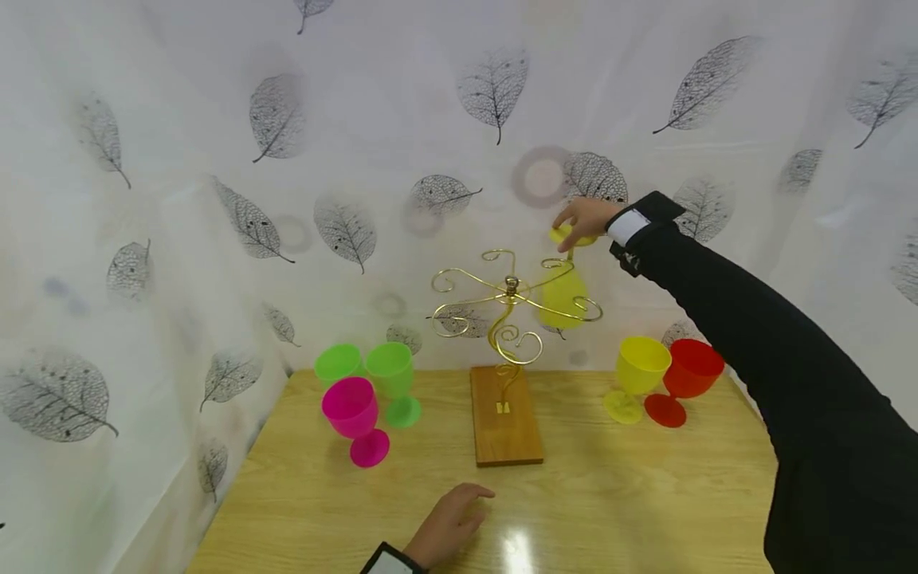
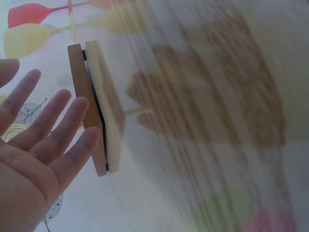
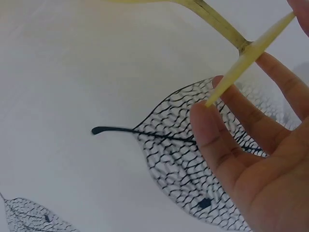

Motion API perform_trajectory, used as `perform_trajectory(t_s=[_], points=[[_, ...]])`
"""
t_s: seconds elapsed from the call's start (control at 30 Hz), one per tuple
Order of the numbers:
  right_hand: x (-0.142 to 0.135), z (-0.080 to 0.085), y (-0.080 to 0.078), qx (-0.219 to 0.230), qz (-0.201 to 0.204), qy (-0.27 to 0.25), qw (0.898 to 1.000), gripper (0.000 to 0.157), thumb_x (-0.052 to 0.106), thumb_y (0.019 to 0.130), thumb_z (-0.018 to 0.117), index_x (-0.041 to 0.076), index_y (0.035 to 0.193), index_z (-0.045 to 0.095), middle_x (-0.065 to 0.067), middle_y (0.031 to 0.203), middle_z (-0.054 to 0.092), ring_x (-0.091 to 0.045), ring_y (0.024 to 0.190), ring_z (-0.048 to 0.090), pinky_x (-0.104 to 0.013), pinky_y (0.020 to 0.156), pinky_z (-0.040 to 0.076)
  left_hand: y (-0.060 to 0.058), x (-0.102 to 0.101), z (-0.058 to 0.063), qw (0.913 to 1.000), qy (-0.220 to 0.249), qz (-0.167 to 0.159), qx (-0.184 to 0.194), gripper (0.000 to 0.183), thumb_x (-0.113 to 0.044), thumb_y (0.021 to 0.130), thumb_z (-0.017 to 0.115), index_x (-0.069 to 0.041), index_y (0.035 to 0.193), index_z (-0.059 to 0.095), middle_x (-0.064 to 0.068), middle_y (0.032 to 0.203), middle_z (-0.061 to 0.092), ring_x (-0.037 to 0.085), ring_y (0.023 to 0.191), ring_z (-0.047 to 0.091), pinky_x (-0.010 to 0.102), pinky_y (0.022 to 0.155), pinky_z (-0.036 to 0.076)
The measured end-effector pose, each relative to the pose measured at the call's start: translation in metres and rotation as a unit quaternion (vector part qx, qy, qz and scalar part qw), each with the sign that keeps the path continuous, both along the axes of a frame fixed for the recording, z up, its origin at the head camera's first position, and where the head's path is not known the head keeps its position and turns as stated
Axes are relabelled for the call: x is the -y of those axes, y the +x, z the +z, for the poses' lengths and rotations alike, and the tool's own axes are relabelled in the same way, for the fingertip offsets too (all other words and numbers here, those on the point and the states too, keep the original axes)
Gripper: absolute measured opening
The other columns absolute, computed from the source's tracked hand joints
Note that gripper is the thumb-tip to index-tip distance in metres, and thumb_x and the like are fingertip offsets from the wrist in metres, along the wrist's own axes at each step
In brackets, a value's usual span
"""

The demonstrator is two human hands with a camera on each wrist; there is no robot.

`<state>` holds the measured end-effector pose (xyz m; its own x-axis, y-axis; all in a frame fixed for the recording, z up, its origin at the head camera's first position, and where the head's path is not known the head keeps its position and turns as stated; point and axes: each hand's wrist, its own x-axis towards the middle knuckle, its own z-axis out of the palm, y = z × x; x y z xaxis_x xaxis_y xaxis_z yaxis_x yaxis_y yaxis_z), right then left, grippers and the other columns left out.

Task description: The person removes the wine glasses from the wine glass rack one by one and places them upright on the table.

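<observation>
My right hand (image 1: 586,218) grips a yellow plastic goblet (image 1: 562,299) by its round foot, fingers round the disc's edge in the right wrist view. The goblet hangs upside down, bowl lowest, behind the right side of a gold wire rack (image 1: 511,296) with curled arms. Its stem overlaps one curled arm end in the head view. The rack rises from a wooden base (image 1: 508,426) on the table. Low over the table's front, my left hand (image 1: 450,520) holds nothing, its fingers spread loosely in the left wrist view.
On the left of the table (image 1: 287,510) stand two green goblets (image 1: 390,371) and a pink goblet (image 1: 351,408). A yellow goblet (image 1: 641,367) and a red goblet (image 1: 694,369) stand on the right. Leaf-patterned cloth (image 1: 402,96) hangs behind and at the left.
</observation>
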<state>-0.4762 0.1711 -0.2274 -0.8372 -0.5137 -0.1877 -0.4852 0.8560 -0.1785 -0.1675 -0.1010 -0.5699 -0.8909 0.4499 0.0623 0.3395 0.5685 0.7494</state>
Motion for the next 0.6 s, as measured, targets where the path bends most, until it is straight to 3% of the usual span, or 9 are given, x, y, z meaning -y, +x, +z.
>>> perform_trajectory(t_s=[0.27,0.43,0.6], points=[[-0.049,-0.003,0.029,-0.013,-0.008,-0.016,1.000,0.061,0.034,0.083,0.069,0.004,0.134,0.051,-0.030,0.136,0.045,-0.048,0.120,0.045,-0.060,0.097,0.041,-0.018,-0.004,-0.006,0.9996,-0.028,0.006,0.002,0.028,-0.015,0.095,0.053,-0.017,0.122,0.059,0.001,0.123,0.059,0.024,0.118,0.055,0.040,0.097,0.048],[-0.069,-0.007,0.058,-0.008,-0.026,-0.040,0.999,0.062,0.039,0.082,0.070,0.007,0.133,0.052,-0.031,0.135,0.046,-0.048,0.118,0.046,-0.061,0.093,0.044,-0.032,-0.006,-0.001,0.9996,-0.019,0.014,0.018,0.027,-0.015,0.096,0.053,-0.015,0.122,0.059,0.006,0.125,0.059,0.028,0.116,0.055,0.043,0.097,0.047],[-0.097,-0.021,0.087,0.018,-0.014,-0.092,0.995,0.059,0.033,0.086,0.067,0.010,0.137,0.048,-0.031,0.132,0.049,-0.047,0.112,0.054,-0.055,0.085,0.052,-0.039,-0.015,0.008,0.9996,-0.028,0.000,-0.005,0.029,-0.014,0.095,0.053,-0.010,0.123,0.058,0.010,0.125,0.059,0.031,0.114,0.056,0.044,0.095,0.048]])
